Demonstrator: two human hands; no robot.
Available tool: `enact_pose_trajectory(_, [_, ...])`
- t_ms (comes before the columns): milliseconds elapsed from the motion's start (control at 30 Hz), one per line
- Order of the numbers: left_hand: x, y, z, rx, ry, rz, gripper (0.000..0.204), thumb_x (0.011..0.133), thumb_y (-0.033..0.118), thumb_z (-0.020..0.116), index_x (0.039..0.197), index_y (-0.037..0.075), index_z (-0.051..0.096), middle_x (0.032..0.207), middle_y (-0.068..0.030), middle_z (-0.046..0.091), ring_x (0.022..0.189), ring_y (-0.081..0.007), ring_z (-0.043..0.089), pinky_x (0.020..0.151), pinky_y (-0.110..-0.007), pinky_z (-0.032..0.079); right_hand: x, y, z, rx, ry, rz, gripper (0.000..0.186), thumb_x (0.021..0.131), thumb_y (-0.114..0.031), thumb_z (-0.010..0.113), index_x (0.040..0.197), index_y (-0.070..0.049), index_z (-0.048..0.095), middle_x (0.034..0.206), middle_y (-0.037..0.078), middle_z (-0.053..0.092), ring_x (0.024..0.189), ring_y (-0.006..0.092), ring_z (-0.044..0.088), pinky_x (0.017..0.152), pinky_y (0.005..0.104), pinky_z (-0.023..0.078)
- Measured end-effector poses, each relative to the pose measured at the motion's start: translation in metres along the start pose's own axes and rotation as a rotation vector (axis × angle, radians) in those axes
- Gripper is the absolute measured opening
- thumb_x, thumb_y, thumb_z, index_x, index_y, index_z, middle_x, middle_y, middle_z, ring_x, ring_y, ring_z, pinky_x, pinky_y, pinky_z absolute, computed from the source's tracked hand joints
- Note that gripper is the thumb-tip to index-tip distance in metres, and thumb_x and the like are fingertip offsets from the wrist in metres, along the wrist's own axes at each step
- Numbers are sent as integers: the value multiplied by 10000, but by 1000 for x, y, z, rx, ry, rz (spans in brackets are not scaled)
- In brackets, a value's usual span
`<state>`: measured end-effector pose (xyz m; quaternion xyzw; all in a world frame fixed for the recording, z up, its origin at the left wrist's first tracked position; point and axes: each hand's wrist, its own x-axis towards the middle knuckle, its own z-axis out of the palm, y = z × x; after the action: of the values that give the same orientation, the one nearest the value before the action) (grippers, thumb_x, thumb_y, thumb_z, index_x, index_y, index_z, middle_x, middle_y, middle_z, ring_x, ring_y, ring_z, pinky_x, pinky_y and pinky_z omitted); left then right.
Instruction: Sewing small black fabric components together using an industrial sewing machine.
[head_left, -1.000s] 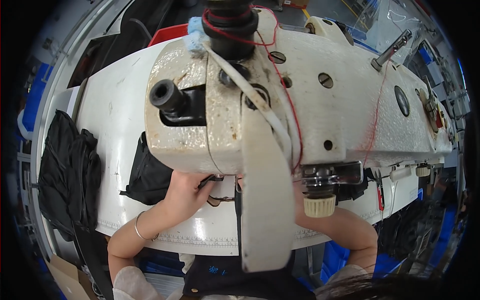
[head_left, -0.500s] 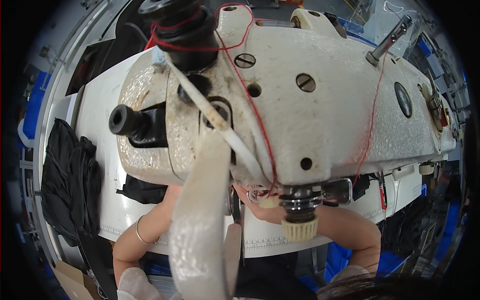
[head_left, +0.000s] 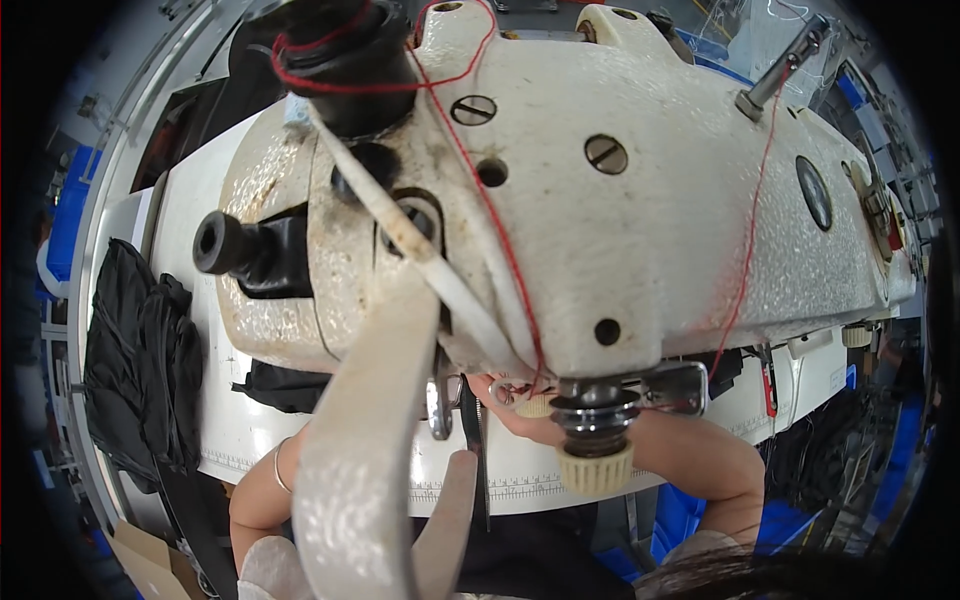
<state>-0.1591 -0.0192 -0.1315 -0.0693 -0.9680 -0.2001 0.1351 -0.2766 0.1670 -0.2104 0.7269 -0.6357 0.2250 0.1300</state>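
Note:
A white sewing machine [head_left: 560, 250] with red thread [head_left: 490, 205] fills the view and hides most of the work. My left forearm [head_left: 262, 498], with a bracelet at the wrist, reaches behind the machine's curved white lever [head_left: 365, 440]; the left hand itself is hidden. Part of my right hand [head_left: 515, 418] shows below the machine head, beside a narrow dark strip [head_left: 474, 425] that hangs over the table edge. Its fingers are mostly covered, so I cannot tell what they hold. Black fabric [head_left: 285, 388] lies under the machine's left end.
A heap of black fabric [head_left: 145, 360] hangs over the left side of the white table [head_left: 235, 440], which has a ruler scale along its front edge. At the right lies a red-and-black tool [head_left: 768, 385]. Below stand blue bins [head_left: 685, 520] and a cardboard box [head_left: 150, 562].
The machine head and lever sit slightly further left in the picture. More of the metal part beside the dark strip shows. My left wrist is now more covered by the lever.

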Motion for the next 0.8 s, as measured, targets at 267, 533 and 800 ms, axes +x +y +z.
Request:
enact_pose_trajectory(267, [2, 2, 1, 24, -11, -6, 374, 671, 29, 652, 1043, 14, 614, 910, -130, 594, 784, -310, 589, 654, -399, 474, 1, -5, -1, 622, -214, 533, 180, 758, -239, 648, 810, -67, 656, 840, 115, 623, 778, 287, 655, 602, 401, 549])
enact_pose_trajectory(533, [-18, -25, 6, -502, -163, -285, 379, 742, 68, 671, 1107, -23, 628, 1120, -181, 639, 1024, -317, 622, 901, -385, 466, -16, -6, 12, 245, -358, 387, 195, 715, -211, 635, 843, -66, 659, 793, 166, 638, 795, 317, 652, 599, 438, 535])
enact_pose_trajectory(800, [-13, -20, 0, -640, -73, -419, 328, 708, 63, 671, 1026, -16, 641, 948, -160, 645, 881, -313, 628, 777, -406, 492, 9, 10, -19, -113, -42, -104, 140, 473, -206, 640, 465, -93, 557, 704, 27, 507, 700, 174, 574, 410, 287, 496])
